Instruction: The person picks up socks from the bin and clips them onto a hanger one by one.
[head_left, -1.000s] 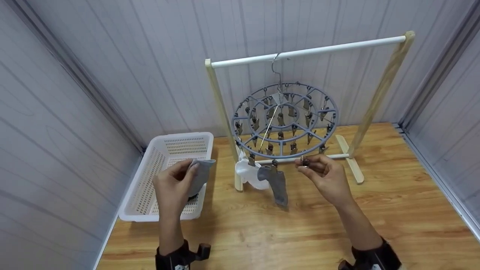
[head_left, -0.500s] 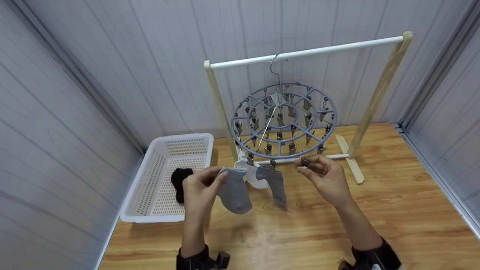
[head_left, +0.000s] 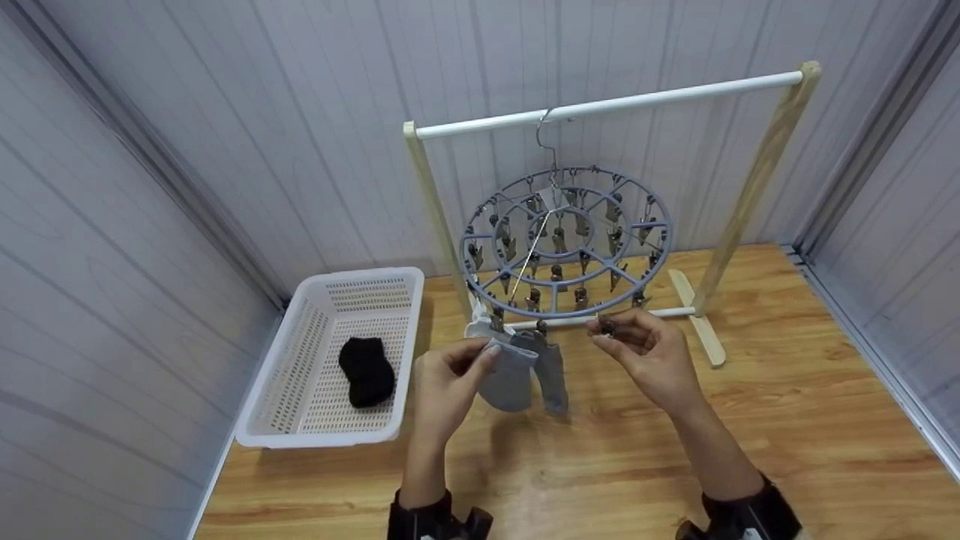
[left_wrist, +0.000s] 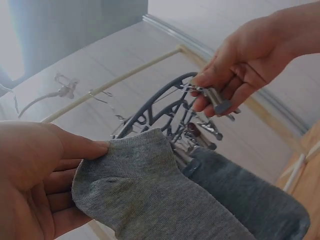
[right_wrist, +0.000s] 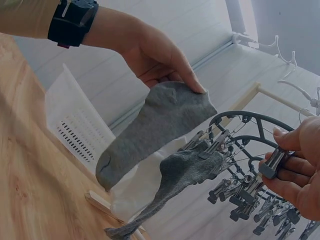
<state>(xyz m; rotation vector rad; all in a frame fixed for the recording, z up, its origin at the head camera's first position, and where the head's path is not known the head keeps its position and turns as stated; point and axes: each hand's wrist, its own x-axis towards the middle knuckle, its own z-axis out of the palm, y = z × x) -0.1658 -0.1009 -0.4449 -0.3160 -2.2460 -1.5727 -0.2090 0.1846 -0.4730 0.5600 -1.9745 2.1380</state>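
Observation:
A light grey sock (head_left: 508, 379) dangles by its cuff from my left hand (head_left: 450, 386), pinched between thumb and fingers. My right hand (head_left: 651, 356) pinches a metal clip (right_wrist: 273, 162) at the front rim of the round grey drying hanger (head_left: 555, 309). Between the hands, a darker grey sock (head_left: 552, 379) is clipped to that rim. Beside it hangs a white sock (right_wrist: 137, 182), partly covered by the grey ones in the head view. The held sock overlaps the darker one in the head view; whether they touch I cannot tell.
The hanger hooks over the white bar (head_left: 615, 105) of a wooden stand (head_left: 757, 187), with several metal clips dangling from its rings. On the left of the wooden table (head_left: 600, 480), a white basket (head_left: 255, 405) holds a black sock bundle (head_left: 367, 373). Panel walls enclose the table.
My left hand has carried the light grey sock rightward from above the basket to beside the clipped socks, uncovering the black bundle. The right hand keeps its pinch on the clip, nearly still.

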